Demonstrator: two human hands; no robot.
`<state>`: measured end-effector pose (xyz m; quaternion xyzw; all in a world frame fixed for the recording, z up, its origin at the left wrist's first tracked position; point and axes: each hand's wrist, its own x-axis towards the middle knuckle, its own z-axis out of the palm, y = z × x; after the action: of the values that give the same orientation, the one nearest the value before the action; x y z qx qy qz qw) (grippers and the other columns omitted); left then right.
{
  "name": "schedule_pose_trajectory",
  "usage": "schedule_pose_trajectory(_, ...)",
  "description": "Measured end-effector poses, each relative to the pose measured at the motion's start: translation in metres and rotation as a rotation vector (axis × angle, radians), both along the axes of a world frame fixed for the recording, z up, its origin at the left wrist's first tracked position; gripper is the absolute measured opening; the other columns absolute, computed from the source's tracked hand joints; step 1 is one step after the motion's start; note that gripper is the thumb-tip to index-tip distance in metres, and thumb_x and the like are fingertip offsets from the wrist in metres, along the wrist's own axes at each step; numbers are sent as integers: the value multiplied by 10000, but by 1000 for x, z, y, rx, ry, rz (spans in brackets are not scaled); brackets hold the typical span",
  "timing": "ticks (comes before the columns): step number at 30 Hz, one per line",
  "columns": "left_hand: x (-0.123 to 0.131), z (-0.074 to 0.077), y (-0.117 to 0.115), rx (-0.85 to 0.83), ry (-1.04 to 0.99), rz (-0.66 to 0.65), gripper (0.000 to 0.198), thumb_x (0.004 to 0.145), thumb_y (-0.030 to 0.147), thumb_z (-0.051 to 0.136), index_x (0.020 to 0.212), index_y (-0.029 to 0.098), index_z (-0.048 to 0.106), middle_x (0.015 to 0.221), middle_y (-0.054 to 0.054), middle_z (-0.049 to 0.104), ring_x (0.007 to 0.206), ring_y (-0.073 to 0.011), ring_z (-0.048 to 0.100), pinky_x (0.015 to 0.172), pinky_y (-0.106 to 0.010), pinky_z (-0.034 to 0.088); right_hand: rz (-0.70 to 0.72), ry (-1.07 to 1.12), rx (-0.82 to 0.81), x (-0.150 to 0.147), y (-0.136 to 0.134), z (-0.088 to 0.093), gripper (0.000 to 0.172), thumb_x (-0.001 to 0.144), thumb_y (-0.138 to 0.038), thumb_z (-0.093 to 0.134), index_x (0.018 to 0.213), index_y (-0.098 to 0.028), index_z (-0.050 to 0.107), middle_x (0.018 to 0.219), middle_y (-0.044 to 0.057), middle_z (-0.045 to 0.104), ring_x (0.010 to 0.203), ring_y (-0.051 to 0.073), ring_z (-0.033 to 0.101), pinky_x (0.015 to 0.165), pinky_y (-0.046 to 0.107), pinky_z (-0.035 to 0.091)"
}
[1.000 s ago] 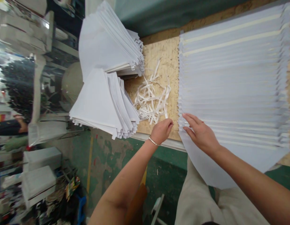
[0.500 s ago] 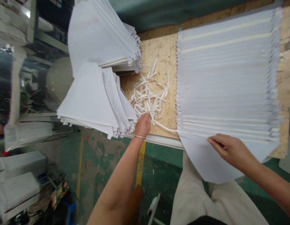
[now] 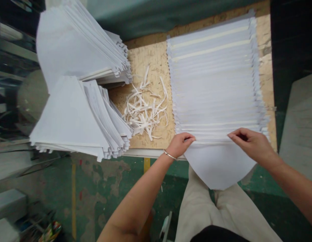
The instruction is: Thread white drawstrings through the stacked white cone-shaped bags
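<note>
In the head view, a narrow white strip (image 3: 211,137) lies directly between the two hands, its long axis running left to right across the person's front, nearly parallel to the stepped edges of the overlapped sheets (image 3: 213,87) beyond it. Neither hand is clearly nearer: the left hand (image 3: 194,138), with a thin, shiny bracelet (image 3: 171,155) at its wrist, pinches the strip near the left edge of the row, while the right hand (image 3: 228,135), thumb and finger drawn together, appears to grip it farther right. The front sheet (image 3: 219,164) spreads toward the person from just below the strip, smooth, matte and pale, narrowing to a blunt, angled end past the counter (image 3: 159,50). The row's sides are finely notched, and cream bands cross its far part. Left of it lies a tangle of loose strips (image 3: 146,117), flat, curled and ribbon-like, on coarse, flecked yellowish board. Farther left, two fanned stacks (image 3: 67,117) of flared sheets show tabbed edges; a smooth green cover (image 3: 146,16) lies along the far side.
</note>
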<state>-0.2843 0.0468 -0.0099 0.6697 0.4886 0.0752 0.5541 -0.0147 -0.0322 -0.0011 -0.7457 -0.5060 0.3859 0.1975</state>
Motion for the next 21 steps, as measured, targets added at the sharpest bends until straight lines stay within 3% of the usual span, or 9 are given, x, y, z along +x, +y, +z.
schedule_pose_trajectory(4, -22, -20, 24, -6, 93, 80, 182, 839, 307, 572, 761, 188, 685, 762, -12, 687, 758, -152, 615, 746, -267, 477, -188, -134, -51, 60, -2, -17, 258, 794, -444, 683, 842, -191, 700, 741, 11, 660, 693, 153, 569, 637, 265, 391)
schedule_pose_trajectory(7, -23, -35, 34, 48, 155, 175, 165, 819, 313, 591, 733, 186, 650, 693, 10, 643, 689, -138, 578, 687, -254, 452, -252, -165, -68, 83, 1, -28, 236, 773, -407, 713, 834, -180, 693, 745, 10, 653, 666, 127, 547, 637, 260, 380)
schedule_pose_trajectory(11, -10, -48, 41, 113, 223, 341, 175, 810, 324, 609, 702, 186, 604, 626, 30, 590, 618, -123, 535, 628, -241, 419, -282, -201, -48, 93, 13, -32, 222, 811, -373, 679, 879, -163, 694, 728, 20, 641, 620, 115, 520, 613, 249, 375)
schedule_pose_trajectory(16, 1, -55, 47, 153, 221, 415, 159, 818, 308, 603, 714, 188, 597, 644, 28, 595, 623, -122, 539, 631, -239, 407, -261, -285, -24, 98, 28, -34, 179, 839, -304, 640, 910, -152, 701, 772, 35, 655, 682, 120, 551, 656, 235, 385)
schedule_pose_trajectory(21, 4, -59, 48, 191, 279, 469, 163, 815, 313, 609, 707, 192, 589, 642, 25, 593, 629, -129, 543, 640, -245, 405, -287, -312, -50, 102, 32, -44, 211, 811, -348, 666, 898, -157, 687, 782, 35, 656, 685, 126, 565, 648, 235, 388)
